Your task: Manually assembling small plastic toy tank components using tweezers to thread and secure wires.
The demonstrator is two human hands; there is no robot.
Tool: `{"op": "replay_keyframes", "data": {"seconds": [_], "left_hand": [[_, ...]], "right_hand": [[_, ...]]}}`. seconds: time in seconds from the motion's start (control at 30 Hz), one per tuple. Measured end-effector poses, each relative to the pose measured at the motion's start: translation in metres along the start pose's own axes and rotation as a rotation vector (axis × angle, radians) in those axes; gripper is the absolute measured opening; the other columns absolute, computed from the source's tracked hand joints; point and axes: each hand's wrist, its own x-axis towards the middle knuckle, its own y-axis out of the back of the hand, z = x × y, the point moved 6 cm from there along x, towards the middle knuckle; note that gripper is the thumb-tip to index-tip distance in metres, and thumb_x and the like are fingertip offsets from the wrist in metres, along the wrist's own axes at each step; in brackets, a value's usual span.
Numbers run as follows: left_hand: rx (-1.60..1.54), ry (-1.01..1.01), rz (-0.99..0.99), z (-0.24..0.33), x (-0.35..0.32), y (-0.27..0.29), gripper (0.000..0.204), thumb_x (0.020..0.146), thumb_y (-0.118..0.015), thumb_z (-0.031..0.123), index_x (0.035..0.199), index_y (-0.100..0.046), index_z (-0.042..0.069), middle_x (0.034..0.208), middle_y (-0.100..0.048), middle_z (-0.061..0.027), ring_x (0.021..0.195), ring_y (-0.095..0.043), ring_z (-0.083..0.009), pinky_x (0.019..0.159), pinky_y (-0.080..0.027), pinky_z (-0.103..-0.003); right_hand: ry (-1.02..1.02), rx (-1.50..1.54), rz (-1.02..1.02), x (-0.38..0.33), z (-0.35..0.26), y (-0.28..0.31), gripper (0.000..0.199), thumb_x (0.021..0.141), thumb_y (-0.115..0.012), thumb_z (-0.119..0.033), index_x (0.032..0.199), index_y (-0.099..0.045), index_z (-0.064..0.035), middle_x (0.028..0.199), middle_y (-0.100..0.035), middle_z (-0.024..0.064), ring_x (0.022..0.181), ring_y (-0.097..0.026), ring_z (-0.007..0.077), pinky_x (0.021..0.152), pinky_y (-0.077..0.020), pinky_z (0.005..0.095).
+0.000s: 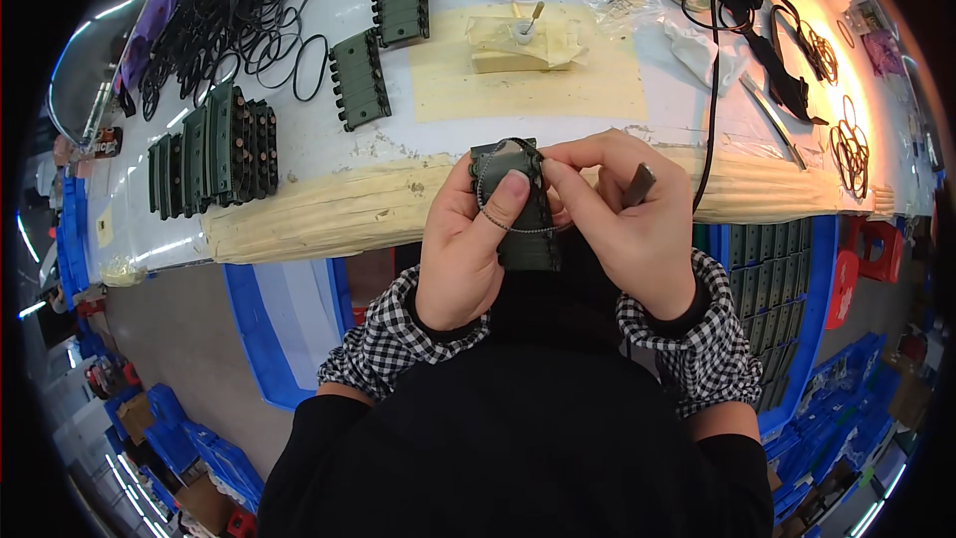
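My left hand [460, 249] is closed round a dark green segmented plastic piece [528, 251], its thumb pressed on the upper face. A thin dark beaded cord [538, 231] loops across that piece and under the thumb. At the piece's upper right edge, the thumb and forefinger of my right hand [632, 229] pinch the cord; the exact grip point is partly hidden. Tucked among the right hand's other fingers is a flat metal tool [640, 183], only one end of it showing. Both hands are just in front of the table edge.
Similar green pieces stand in a stack [214, 154], and two more [360, 80] lie farther back. Black elastic loops [239, 10] heap at the far left. A small white cup [524, 32] sits on a taped block [518, 62]. Below right, a blue crate [822, 279] holds green pieces.
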Motion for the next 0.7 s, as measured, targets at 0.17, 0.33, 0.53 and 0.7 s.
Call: {"op": "replay_keyframes", "data": {"seconds": [0.17,0.33,0.53,0.7], "left_hand": [[-0.023,0.007,0.021,0.0,-0.001,0.001,0.024,0.098,-0.05,0.015,0.117,-0.048,0.0,0.104,-0.061,-0.0084,0.091,-0.062,-0.0149,0.082,-0.052,-0.028],[0.088,-0.04,0.038,-0.004,-0.002,0.007,0.026,0.098,-0.05,0.015,0.119,-0.047,0.0,0.107,-0.06,-0.0071,0.095,-0.061,-0.0129,0.083,-0.051,-0.027],[0.021,0.045,-0.014,-0.004,-0.002,0.005,0.026,0.098,-0.05,0.015,0.119,-0.048,0.0,0.108,-0.06,-0.0063,0.097,-0.058,-0.011,0.086,-0.048,-0.026],[0.085,-0.053,0.022,-0.003,-0.003,0.006,0.025,0.098,-0.05,0.014,0.118,-0.048,0.0,0.109,-0.06,-0.0056,0.098,-0.058,-0.0107,0.086,-0.047,-0.026]], "right_hand": [[0.011,0.01,-0.007,-0.002,0.0,0.0,0.018,0.078,-0.067,0.003,0.095,-0.07,-0.001,0.073,-0.061,0.0066,0.053,-0.055,0.0085,0.047,-0.0416,0.0214],[0.4,-0.241,0.098,-0.01,-0.014,-0.006,0.023,0.077,-0.067,0.008,0.097,-0.07,-0.0005,0.071,-0.058,0.0054,0.054,-0.053,0.0081,0.048,-0.0421,0.0232],[0.208,-0.081,0.042,-0.01,-0.006,-0.007,0.021,0.077,-0.067,0.006,0.096,-0.07,-0.0003,0.069,-0.054,0.0036,0.056,-0.052,0.0082,0.048,-0.0396,0.0238],[-0.068,0.142,0.011,-0.014,0.014,-0.01,0.019,0.078,-0.065,0.006,0.096,-0.069,0.0003,0.07,-0.053,0.0042,0.053,-0.045,0.0078,0.047,-0.0352,0.0227]]}}
